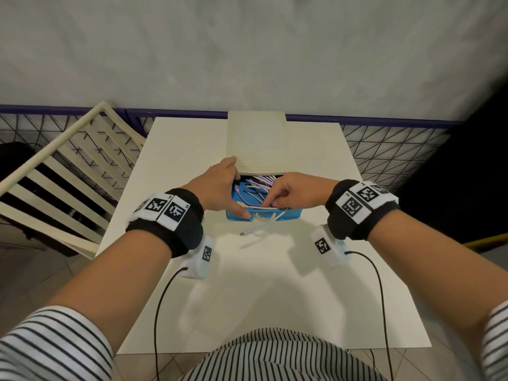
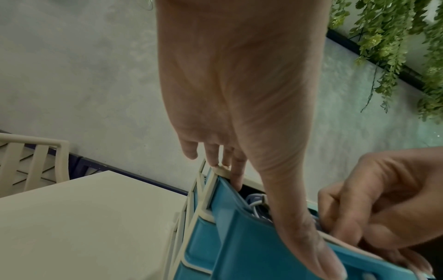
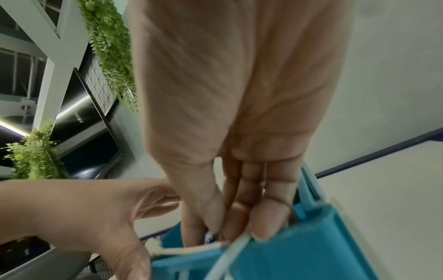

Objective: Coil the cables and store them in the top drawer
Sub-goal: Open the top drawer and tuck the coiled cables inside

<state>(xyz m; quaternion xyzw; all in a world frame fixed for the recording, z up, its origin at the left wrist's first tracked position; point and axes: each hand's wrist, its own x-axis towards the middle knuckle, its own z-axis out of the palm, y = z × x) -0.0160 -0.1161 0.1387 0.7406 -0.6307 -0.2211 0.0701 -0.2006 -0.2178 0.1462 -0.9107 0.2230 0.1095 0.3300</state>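
Top drawer [image 1: 291, 214], blue, pulled out. Right hand [image 1: 294, 192] pinches white cable [image 1: 247, 232]; left hand [image 1: 217, 188] lies spread across drawer side.

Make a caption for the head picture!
Left hand rests on the blue drawer; right hand pinches a white cable.

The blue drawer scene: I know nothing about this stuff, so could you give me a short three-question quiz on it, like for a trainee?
1. True or false: the blue drawer is fully shut.
2. Which hand pinches the white cable? A. left hand B. right hand C. neither
3. Fill in: the cable's plug end lies outside the drawer, on the white ____.
Key: 1 false, it stands open. 2 B; the left hand rests on the drawer's corner. 3 table.
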